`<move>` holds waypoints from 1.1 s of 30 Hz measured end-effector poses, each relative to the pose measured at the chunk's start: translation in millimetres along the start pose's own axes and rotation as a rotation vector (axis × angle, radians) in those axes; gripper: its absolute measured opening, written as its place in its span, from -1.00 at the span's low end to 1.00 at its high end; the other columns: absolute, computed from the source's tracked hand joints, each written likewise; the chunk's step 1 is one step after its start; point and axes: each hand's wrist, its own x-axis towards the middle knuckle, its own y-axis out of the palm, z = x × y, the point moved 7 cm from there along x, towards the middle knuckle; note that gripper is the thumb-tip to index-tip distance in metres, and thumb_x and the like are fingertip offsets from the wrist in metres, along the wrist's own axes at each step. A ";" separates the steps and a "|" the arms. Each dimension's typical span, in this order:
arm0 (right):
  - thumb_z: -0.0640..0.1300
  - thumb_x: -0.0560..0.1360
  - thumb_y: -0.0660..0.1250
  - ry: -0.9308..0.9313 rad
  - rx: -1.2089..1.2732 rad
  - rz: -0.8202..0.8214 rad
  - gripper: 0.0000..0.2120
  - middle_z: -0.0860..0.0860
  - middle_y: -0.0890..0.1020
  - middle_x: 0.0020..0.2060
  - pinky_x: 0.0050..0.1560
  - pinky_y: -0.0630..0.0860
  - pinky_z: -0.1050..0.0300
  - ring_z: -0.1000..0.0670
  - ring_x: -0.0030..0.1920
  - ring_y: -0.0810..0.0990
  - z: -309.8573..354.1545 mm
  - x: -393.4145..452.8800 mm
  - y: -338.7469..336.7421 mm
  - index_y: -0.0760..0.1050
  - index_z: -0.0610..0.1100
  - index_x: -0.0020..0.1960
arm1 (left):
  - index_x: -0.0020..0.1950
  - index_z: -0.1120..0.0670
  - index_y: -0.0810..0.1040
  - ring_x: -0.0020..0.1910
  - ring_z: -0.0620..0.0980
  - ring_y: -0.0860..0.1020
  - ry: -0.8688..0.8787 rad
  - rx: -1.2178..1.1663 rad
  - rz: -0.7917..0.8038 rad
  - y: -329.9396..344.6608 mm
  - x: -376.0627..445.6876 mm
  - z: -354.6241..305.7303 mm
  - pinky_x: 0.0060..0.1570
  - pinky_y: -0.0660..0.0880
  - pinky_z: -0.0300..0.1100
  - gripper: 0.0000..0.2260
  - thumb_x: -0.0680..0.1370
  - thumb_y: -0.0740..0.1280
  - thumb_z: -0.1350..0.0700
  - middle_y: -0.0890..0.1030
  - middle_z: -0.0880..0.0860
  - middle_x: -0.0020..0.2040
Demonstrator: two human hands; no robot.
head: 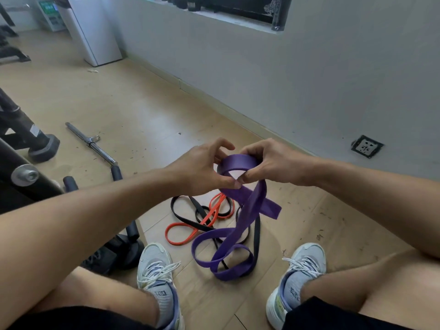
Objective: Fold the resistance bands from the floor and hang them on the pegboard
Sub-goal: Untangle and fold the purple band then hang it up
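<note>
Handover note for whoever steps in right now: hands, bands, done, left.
Left hand: pinches the purple band at the crossing of its top loop.
Right hand: grips the same loop from the other side.
Purple band: top loop held above the floor, the rest trailing down to lie between the shoes.
Orange band and black band: tangled on the floor, untouched.
Done: first fold of the purple band started only.
Left: finish folding purple, fold orange and black, hang all three. The pegboard is not in view.
</note>
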 end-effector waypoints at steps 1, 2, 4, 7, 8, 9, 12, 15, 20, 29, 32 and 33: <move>-0.20 0.42 0.59 -0.001 -0.002 0.013 -0.70 0.02 0.72 -0.12 -0.12 0.59 0.24 0.08 -0.15 0.67 -0.2 -2.0 -0.8 0.67 -0.06 0.11 | 0.40 -0.08 0.38 0.16 -0.08 0.59 0.008 -0.002 -0.014 -1.4 -0.1 -2.1 0.27 0.52 -0.05 -0.35 0.40 0.60 -0.02 0.65 -0.07 0.15; -0.22 0.41 0.59 -0.007 -0.006 0.019 -0.71 0.01 0.73 -0.12 -0.11 0.60 0.23 0.08 -0.15 0.66 0.2 -3.7 -1.5 0.67 -0.05 0.10 | 0.36 -0.08 0.42 0.10 -0.07 0.62 0.015 0.010 -0.027 -3.2 -0.4 -3.1 0.24 0.55 -0.02 -0.39 0.40 0.61 -0.02 0.67 -0.06 0.08; -0.22 0.40 0.61 -0.009 -0.019 0.041 -0.74 0.02 0.72 -0.16 -0.14 0.59 0.24 0.09 -0.18 0.66 -0.6 -6.4 -0.8 0.68 -0.04 0.04 | 0.20 -0.06 0.56 -0.04 -0.09 0.66 0.035 0.081 -0.061 -8.0 -1.2 -3.7 0.11 0.61 -0.03 -0.54 0.36 0.62 -0.07 0.70 -0.09 -0.06; -0.18 0.40 0.62 0.013 -0.023 0.077 -0.78 0.03 0.70 -0.24 -0.19 0.55 0.25 0.11 -0.25 0.63 -6.1 -9.5 2.0 0.66 -0.03 -0.01 | -0.03 -0.05 0.67 -0.20 -0.14 0.66 0.060 0.106 -0.115 -14.4 -3.8 -9.8 -0.11 0.61 -0.18 -0.73 0.35 0.62 -0.07 0.70 -0.11 -0.20; -0.18 0.40 0.61 0.021 0.002 0.073 -0.78 0.05 0.68 -0.26 -0.18 0.55 0.25 0.12 -0.26 0.62 -8.5 -9.8 1.8 0.64 -0.03 -0.02 | -0.05 -0.05 0.69 -0.22 -0.14 0.66 0.065 0.072 -0.142 -17.3 -4.9 -12.5 -0.15 0.59 -0.21 -0.75 0.35 0.62 -0.07 0.70 -0.11 -0.22; -0.18 0.41 0.61 0.025 0.039 0.063 -0.77 0.08 0.68 -0.27 -0.14 0.55 0.24 0.11 -0.25 0.63 -10.4 -9.6 1.1 0.63 -0.01 -0.02 | -0.06 -0.05 0.69 -0.23 -0.12 0.67 0.061 0.016 -0.168 -20.2 -6.4 -14.5 -0.14 0.60 -0.20 -0.77 0.35 0.62 -0.06 0.71 -0.09 -0.23; -0.18 0.42 0.59 0.012 0.091 0.050 -0.77 0.10 0.68 -0.24 0.01 0.60 0.14 0.08 -0.16 0.67 -11.9 -7.6 -1.6 0.61 -0.01 0.00 | -0.04 0.01 0.70 -0.15 0.04 0.71 0.029 -0.237 -0.210 -25.0 -8.1 -14.8 0.04 0.65 0.03 -0.78 0.37 0.61 0.02 0.73 0.02 -0.19; -0.18 0.45 0.57 0.017 0.084 0.093 -0.81 0.11 0.68 -0.23 0.03 0.61 0.15 0.08 -0.12 0.69 -13.9 -5.8 1.3 0.63 -0.04 0.01 | -0.02 0.05 0.69 -0.08 0.12 0.70 0.020 -0.391 -0.243 -28.9 -7.6 -11.8 0.12 0.61 0.11 -0.75 0.38 0.63 0.05 0.72 0.13 -0.10; -0.14 0.45 0.58 0.063 0.017 0.120 -0.83 0.05 0.73 -0.12 0.08 0.64 0.07 0.05 -0.06 0.70 -32.2 -2.5 13.7 0.65 -0.05 0.00 | -0.02 0.09 0.68 -0.11 0.03 0.64 -0.003 -0.553 -0.310 -38.4 -8.5 0.0 0.03 0.56 -0.06 -0.65 0.29 0.66 0.03 0.70 0.22 -0.03; -0.26 0.44 0.57 0.087 0.160 -0.147 -0.59 -0.09 0.71 0.00 0.04 0.69 0.08 -0.08 0.00 0.72 -38.1 -2.4 -20.4 0.49 -0.09 0.20 | 0.03 0.12 0.63 -0.03 0.10 0.72 -0.152 -0.465 -0.184 -47.7 -8.6 49.0 0.14 0.57 0.04 -0.58 0.29 0.54 -0.09 0.72 0.10 -0.10; -0.33 0.46 0.53 0.032 0.178 -0.231 -0.60 -0.11 0.68 0.01 0.02 0.66 0.09 -0.05 -0.03 0.69 -25.3 -7.5 -29.0 0.46 -0.14 0.20 | 0.05 0.07 0.55 -0.07 0.08 0.71 -0.228 -0.292 -0.070 -36.2 -14.3 65.4 -0.06 0.58 -0.10 -0.53 0.30 0.52 -0.18 0.74 0.05 -0.15; -0.32 0.46 0.52 0.006 0.159 -0.249 -0.62 -0.08 0.67 -0.01 -0.01 0.65 0.13 -0.02 -0.05 0.67 -19.0 -9.3 -30.2 0.47 -0.14 0.19 | 0.07 0.05 0.54 -0.12 0.06 0.70 -0.238 -0.263 -0.042 -32.3 -15.4 65.9 -0.11 0.57 -0.14 -0.52 0.30 0.51 -0.20 0.73 0.03 -0.16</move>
